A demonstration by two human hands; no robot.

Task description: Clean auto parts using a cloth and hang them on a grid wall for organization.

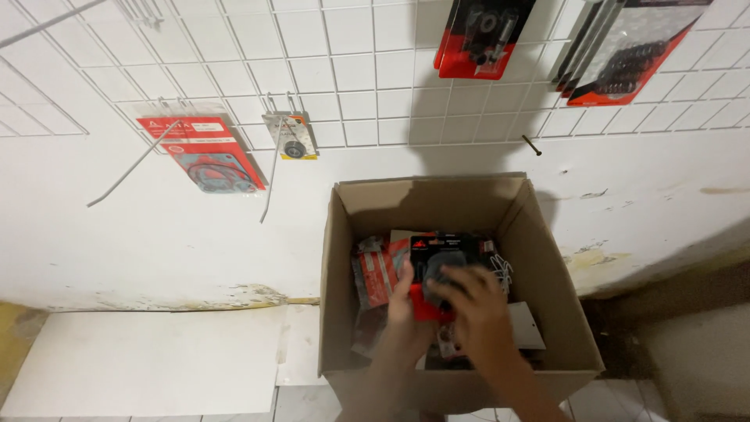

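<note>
Head view, looking down into an open cardboard box (547,273) that stands on the floor against a white wall (156,234). Both of my hands are inside the box.

Left hand (402,301): I see it reaching in from below, fingers curled around the left edge of a black-and-red blister pack (449,254). It looks clamped on that pack, thumb side hidden behind the card.

Right hand (476,305): it lies over the lower front of the same pack, fingers spread and bent across the dark part. It touches the pack; whether the fingers are truly closed round it I cannot tell, since the back of the hand covers the contact.

The pack is held upright near the middle of the box, its top edge below the box rim. Beneath and beside it lie more packaged parts, among them red-and-clear flat packs (375,273) at the left and a white card (525,324) at the right.

Above the box, a white wire grid (351,78) hangs on the wall. On its hooks: a red flat pack with a ring-shaped gasket (205,155), a small clear pack with a round part (293,137), and two red-and-black blister packs (480,35) at the upper right. A pale floor tile (148,359) lies to the left of the box.
</note>
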